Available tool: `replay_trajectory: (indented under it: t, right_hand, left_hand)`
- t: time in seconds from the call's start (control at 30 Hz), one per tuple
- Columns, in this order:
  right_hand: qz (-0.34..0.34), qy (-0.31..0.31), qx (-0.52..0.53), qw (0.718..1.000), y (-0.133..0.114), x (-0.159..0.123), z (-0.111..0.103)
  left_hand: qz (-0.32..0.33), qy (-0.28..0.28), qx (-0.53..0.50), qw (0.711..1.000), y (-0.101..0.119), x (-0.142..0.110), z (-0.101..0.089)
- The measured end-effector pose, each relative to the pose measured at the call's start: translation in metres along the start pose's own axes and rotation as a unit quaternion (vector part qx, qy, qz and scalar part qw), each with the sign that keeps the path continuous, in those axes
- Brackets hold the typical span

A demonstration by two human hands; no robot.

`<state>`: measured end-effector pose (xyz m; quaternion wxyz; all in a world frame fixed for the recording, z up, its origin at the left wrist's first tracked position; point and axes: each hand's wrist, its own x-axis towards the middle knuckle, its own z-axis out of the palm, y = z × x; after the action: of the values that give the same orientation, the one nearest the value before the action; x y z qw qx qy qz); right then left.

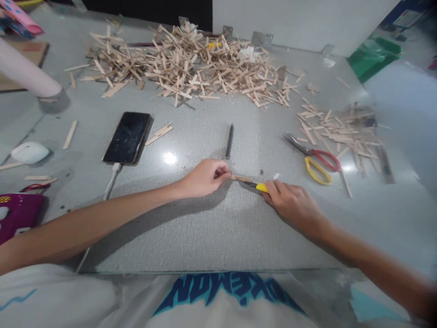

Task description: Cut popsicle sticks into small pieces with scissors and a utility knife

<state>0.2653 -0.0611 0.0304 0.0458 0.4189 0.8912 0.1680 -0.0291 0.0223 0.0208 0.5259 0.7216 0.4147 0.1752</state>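
Facing a grey, textured tabletop (184,237), backed by a white panel (300,23) at one o'clock. Wearing a pale shirt (201,316) at six, lettered "POKÉMON" upside down. Overlooking a stick pile (191,68) at twelve. Clasping a yellow-handled tool (261,187) in the right hand (293,200) at four; pinching a wooden stick (243,178) in the left hand (206,177), near centre toward four.

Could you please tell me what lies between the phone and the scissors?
In the head view, wooden stick pieces lie beside the phone, then a dark pen-like rod before the scissors.
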Motion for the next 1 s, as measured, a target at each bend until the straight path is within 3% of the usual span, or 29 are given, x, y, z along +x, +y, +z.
replay_trajectory:
  t: [0.7,1.0]
  right_hand:
    - [0.012,-0.027,0.013,0.999,-0.003,0.002,-0.004]
    - [-0.045,-0.049,-0.048,0.997,0.011,0.009,-0.021]
  left_hand:
    - [0.009,0.008,0.0,1.0,-0.002,0.001,0.0]
    - [0.08,-0.082,0.039,0.993,-0.004,0.001,-0.009]
